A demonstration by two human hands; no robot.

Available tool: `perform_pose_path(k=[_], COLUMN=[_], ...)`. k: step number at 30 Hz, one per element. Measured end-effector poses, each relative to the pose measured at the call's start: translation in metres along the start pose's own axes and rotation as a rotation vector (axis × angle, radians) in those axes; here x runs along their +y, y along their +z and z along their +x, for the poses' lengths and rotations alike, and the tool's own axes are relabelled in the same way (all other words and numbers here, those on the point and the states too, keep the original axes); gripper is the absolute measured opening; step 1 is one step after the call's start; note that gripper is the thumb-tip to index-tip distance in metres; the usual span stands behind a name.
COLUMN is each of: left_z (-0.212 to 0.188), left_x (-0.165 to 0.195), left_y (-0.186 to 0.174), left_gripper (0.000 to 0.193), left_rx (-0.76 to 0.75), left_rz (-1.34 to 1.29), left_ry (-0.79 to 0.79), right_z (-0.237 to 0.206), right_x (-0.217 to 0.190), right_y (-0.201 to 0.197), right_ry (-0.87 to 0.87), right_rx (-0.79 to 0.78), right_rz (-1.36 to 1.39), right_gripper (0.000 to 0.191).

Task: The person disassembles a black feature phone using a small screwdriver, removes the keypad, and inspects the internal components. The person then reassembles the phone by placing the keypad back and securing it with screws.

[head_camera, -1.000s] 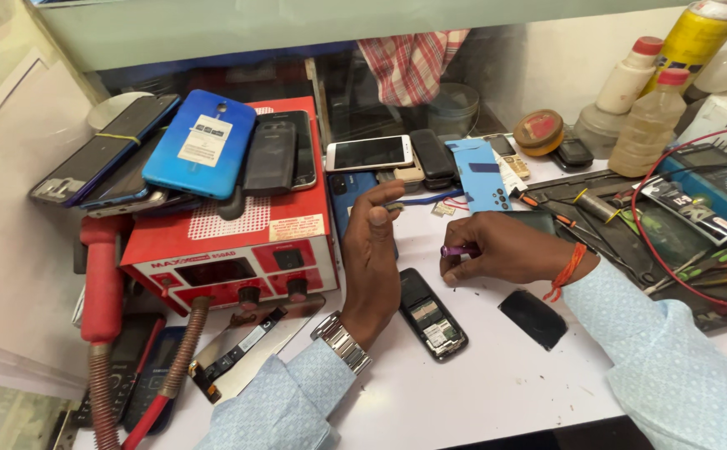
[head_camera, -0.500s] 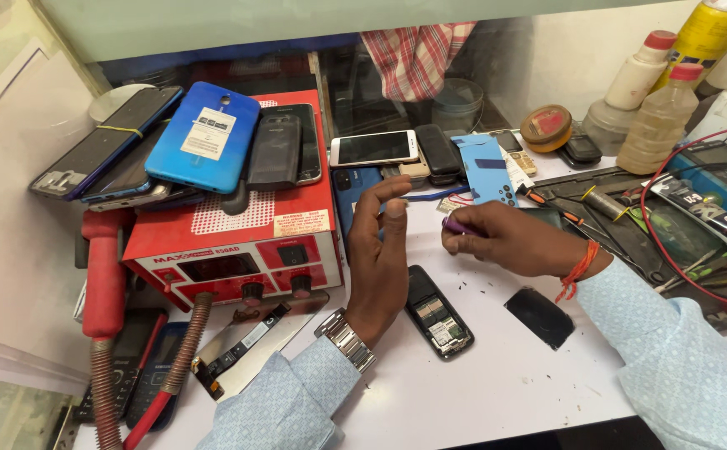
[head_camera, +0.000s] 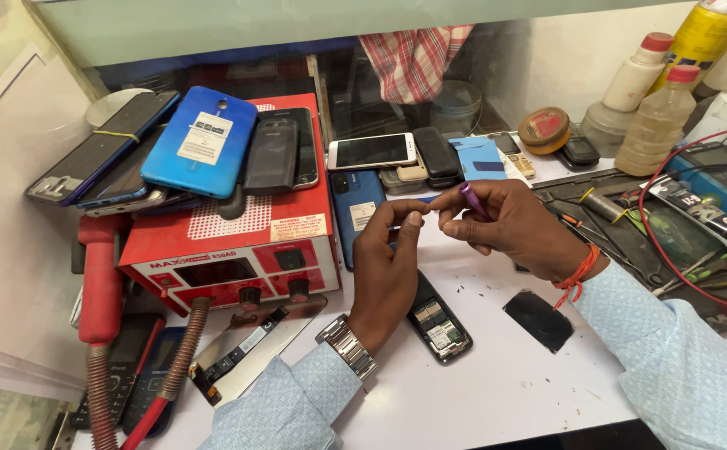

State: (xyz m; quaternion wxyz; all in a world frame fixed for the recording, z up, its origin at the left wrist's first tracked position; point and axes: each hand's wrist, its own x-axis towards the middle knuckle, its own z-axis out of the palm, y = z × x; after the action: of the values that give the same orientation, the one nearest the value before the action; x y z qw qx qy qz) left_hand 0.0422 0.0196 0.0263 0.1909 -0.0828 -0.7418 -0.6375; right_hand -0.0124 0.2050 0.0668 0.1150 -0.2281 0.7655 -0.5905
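Right hand (head_camera: 509,229) pinches a purple-handled tool (head_camera: 473,200) above the white table (head_camera: 505,392). Left hand (head_camera: 388,267), fingertips pinched at the tool's tip. Opened phone (head_camera: 438,321) lies below both hands.

White counter (head_camera: 497,392), scuffed and specked with dark crumbs, under even, bright light. Pale wall (head_camera: 547,58) at the back right; glass pane (head_camera: 238,25) with a greenish tint across the top. White panel (head_camera: 5,217) along the left side. Checked red cloth (head_camera: 413,58) hanging behind the glass, in shadow.
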Motion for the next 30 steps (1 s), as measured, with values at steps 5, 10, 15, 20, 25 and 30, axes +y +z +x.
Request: perform_pose_path(k=[5,10,15,20,25,30], left_z=[0.000,0.000,0.000,0.000,0.000,-0.001], left_x=[0.000,0.000,0.000,0.000,-0.001,-0.001], left_y=[-0.001,-0.003,-0.003,-0.003,-0.003,-0.004], left_gripper=[0.027,0.031,0.033,0.034,0.034,0.033], left_rx=[0.027,0.047,0.050,0.052,0.054,0.048], left_rz=[-0.039,-0.040,-0.051,-0.063,-0.062,-0.052], left_ry=[0.129,0.152,0.125,0.135,0.142,0.111], right_z=[-0.001,-0.003,-0.002,-0.002,-0.003,0.000], right_x=[0.004,0.002,-0.001,0.001,0.001,0.003], right_y=[-0.001,0.004,0.006,0.006,0.006,0.012], right_ry=[0.002,-0.052,-0.142,-0.097,-0.065,-0.082], right_rx=[0.002,0.030,0.029,0.106,0.114,0.072], right_rz=[0.034,0.177,0.011,0.027,0.105,0.090], right_gripper=[0.027,0.030,0.042,0.046,0.040,0.043])
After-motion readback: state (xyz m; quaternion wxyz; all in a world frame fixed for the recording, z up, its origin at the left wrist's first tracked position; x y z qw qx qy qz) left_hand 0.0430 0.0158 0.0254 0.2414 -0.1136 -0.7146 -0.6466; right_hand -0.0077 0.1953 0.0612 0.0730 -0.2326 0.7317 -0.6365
